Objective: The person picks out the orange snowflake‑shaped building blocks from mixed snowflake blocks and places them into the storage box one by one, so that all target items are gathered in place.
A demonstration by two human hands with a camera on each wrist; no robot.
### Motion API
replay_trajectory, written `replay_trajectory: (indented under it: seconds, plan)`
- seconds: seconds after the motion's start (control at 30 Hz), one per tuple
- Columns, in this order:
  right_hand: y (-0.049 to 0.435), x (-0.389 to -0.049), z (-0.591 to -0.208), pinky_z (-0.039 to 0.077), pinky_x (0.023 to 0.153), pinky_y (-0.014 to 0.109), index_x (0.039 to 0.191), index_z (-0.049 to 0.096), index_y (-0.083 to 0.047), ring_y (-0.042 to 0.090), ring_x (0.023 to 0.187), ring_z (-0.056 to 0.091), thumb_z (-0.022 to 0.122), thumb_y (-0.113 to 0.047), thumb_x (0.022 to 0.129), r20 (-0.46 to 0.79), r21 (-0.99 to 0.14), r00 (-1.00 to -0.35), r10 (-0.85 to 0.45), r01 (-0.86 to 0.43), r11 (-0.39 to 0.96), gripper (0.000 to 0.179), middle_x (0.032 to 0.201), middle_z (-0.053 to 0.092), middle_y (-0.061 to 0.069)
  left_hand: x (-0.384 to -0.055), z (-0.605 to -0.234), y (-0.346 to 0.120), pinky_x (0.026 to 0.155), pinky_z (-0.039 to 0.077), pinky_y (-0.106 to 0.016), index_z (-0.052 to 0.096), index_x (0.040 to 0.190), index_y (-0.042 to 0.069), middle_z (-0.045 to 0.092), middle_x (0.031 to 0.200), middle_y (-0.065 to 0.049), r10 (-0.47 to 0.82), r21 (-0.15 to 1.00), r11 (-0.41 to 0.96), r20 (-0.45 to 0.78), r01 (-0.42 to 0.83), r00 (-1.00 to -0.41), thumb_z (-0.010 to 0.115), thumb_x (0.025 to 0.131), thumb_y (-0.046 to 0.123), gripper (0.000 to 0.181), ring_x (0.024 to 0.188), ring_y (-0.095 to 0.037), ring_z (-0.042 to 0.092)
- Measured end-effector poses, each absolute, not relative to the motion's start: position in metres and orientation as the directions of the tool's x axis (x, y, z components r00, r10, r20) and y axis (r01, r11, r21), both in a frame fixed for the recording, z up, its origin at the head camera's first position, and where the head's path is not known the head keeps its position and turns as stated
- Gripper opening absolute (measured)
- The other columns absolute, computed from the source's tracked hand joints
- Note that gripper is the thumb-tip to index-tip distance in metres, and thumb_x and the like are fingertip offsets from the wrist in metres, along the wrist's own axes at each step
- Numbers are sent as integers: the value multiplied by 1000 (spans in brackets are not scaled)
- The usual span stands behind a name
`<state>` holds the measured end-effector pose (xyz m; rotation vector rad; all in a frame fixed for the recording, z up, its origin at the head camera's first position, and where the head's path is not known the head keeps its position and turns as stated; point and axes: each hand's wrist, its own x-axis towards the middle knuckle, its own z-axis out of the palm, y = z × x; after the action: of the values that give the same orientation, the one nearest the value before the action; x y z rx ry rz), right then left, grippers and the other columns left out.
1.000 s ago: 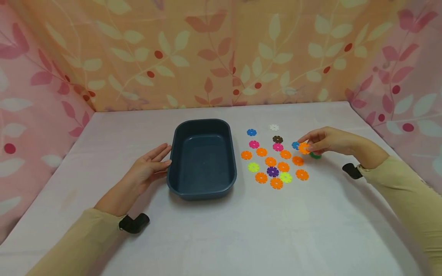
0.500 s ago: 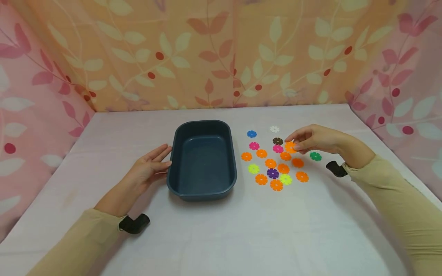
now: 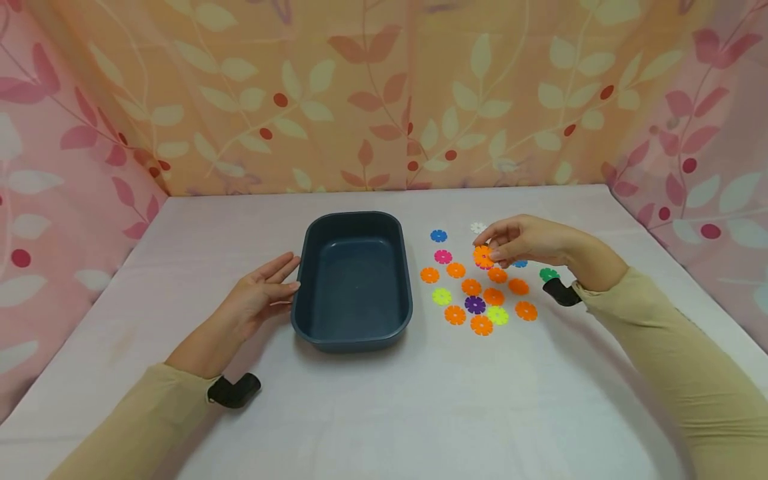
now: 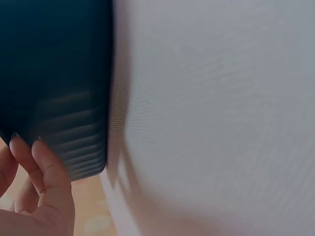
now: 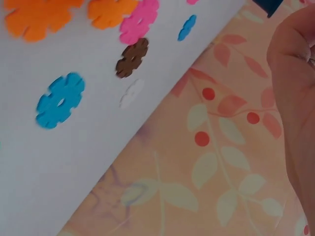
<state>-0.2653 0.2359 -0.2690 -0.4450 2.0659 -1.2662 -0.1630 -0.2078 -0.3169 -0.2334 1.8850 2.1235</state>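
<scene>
Pinched between the thumb and fingers of the right hand point(image 3: 534, 239), an orange disc point(image 3: 483, 257) stands with its face toward the viewer, partly covering a pink disc. That hand is bent leftward at the wrist, knuckles up, while its beige sleeve point(image 3: 678, 363) slants away to the lower right of the grip. The left hand point(image 3: 258, 290), well to the left of the grip, has its fingers stretched out and their tips against the near side wall of a bin point(image 3: 354, 287); it clasps nothing.

The bin, left of the pinched disc, is dark blue-grey, smooth and softly glossy, a deep rectangle with rounded corners; pale bands cross its outer wall in the left wrist view. The discs look like thin plastic, notched round the edge like flowers, with a small slot in the centre. Just below the grip lie more orange ones, a purple disc point(image 3: 475, 305) and two yellow-green ones; a white disc point(image 3: 478, 227) lies just beyond the fingers, a green disc point(image 3: 549, 274) to their right. Under everything spreads a pale, finely woven cloth point(image 3: 390, 413).
</scene>
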Motion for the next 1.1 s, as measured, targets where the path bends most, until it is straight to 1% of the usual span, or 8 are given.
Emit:
replay_trajectory:
  seconds: [0.13,0.23,0.37,0.43,0.63,0.8,1.1]
  plan:
    - [226,-265,-268,52,85,36,126,54,7,25,81,60,63,-3,92,-361,-886,-713,-601,61,460,36,87,58,9,-163,-316,-207,71,49,-23,18,156,11,21,158,-5,104,943,-85,-313,-322,-944,54,96,-2,71,74,-6,65]
    - [220,-264,-269,52,83,35,126,53,8,25,79,60,63,-2,92,-355,-893,-700,-619,58,447,36,86,56,9,-162,-316,-206,71,49,-23,19,156,11,22,157,-5,97,943,-75,-318,-325,-943,54,96,-1,71,74,-6,64]
    - [212,-263,-270,53,77,30,121,57,6,21,75,59,62,0,92,-350,-904,-686,-638,70,421,29,83,56,8,-161,-314,-205,69,49,-22,19,156,11,22,157,-5,93,943,-69,-319,-326,-943,54,96,-1,70,73,-6,64]
    - [208,-262,-270,53,76,30,119,59,4,21,74,59,61,1,92,-352,-908,-680,-644,79,412,27,83,56,9,-161,-314,-205,69,49,-22,19,156,11,22,158,-6,94,943,-70,-319,-326,-943,54,96,-1,70,73,-6,64]
    - [194,-262,-272,53,78,31,121,56,6,25,78,61,59,2,93,-335,-917,-661,-671,64,394,28,84,57,10,-161,-314,-205,69,50,-22,19,156,10,22,158,-6,94,944,-71,-315,-322,-944,54,96,-2,70,73,-5,63]
    - [182,-263,-273,53,80,32,119,56,7,25,79,63,59,4,92,-314,-932,-640,-702,68,356,27,84,58,10,-162,-314,-206,69,50,-23,19,156,10,23,157,-6,93,944,-70,-316,-323,-944,55,96,-1,70,73,-5,63]
    - [161,-263,-274,52,75,30,115,58,5,21,73,60,59,4,92,-321,-934,-620,-716,83,347,23,82,58,9,-160,-314,-207,69,50,-22,18,156,9,20,158,-7,110,943,-107,-305,-316,-946,53,96,-3,71,73,-6,64]
